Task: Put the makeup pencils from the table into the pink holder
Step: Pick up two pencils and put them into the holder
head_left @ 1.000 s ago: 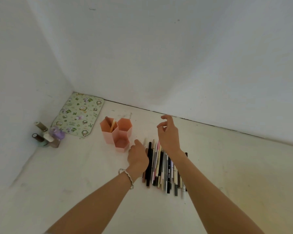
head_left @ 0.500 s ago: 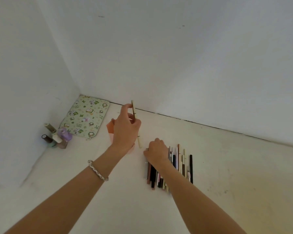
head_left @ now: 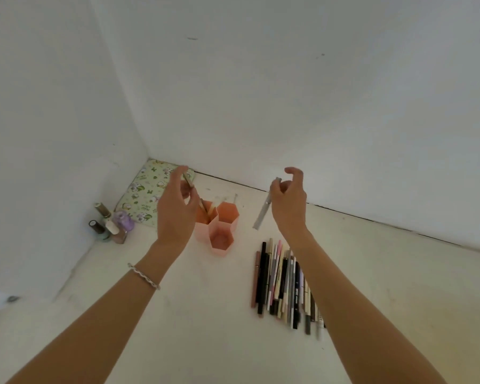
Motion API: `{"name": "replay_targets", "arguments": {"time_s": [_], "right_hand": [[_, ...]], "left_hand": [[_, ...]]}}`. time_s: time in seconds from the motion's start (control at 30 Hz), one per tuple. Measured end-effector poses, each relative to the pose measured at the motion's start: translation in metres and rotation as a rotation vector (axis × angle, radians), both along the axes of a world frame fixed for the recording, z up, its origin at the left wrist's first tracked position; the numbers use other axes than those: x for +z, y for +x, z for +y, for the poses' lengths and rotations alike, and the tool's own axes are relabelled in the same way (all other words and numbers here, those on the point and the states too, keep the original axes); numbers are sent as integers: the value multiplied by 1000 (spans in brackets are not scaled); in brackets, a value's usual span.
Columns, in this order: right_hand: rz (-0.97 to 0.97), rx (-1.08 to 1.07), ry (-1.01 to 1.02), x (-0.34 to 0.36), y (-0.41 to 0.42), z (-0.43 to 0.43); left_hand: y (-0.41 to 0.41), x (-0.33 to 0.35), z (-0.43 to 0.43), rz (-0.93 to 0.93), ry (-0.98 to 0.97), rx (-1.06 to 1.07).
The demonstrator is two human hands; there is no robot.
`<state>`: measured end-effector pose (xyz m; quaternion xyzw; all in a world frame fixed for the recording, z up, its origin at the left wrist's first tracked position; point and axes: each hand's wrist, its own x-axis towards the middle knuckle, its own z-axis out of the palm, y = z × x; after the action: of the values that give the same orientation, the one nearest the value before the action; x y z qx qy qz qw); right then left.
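Head-worn camera looks forward and down at the table corner.

The person wore a thin bracelet round the left wrist; it was silvery-white, a single narrow strand, twisted or linked like fine rope, with pale glints along its length; it sat a little loose and slanted across the wrist. Just beyond the bracelet, toward the fingers, the left hand was bare; behind the bracelet the left forearm ran bare, slim and long, to the lower edge of view. Across from the bracelet, the right hand and the right forearm were bare likewise and of the same slender build; the fingers of both hands were slim; their nails were too blurred to make out.
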<state>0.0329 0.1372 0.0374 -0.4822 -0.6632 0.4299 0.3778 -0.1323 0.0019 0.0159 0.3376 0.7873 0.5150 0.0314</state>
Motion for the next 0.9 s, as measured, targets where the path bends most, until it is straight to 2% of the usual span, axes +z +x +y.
{"name": "replay_targets", "arguments": {"time_s": [0.1,0.2,0.3,0.5,0.57,0.63,0.7,0.77,0.83,0.9], "right_hand": [[123,13,46,13,-12,-12],[193,65,69,12,-27,-31],[170,146,83,1,-46,-51],[-214,332,169,-35,-56,-78],[-228,311,230,-42,-50,-79],[-163,187,225,-40,-39,-72],[-119,58,203,-37,-23,-56],[-122,-8,142,-36,-4,-38],[-137,-45,82,-36,14,-26],[-151,-62,52,-38,30,-19]], "left_hand": [[3,-17,-6,165,-168,-59],[-3,-22,-13,270,-150,-4],[-11,-10,-15,168,-67,87],[6,25,-12,68,99,59],[29,28,-12,47,136,16],[59,22,-10,-51,112,-74],[90,3,-5,-153,-98,-231],[117,-25,3,-146,-439,-378],[135,-46,10,-153,-700,-394],[145,-60,17,-183,-838,-355]]}}
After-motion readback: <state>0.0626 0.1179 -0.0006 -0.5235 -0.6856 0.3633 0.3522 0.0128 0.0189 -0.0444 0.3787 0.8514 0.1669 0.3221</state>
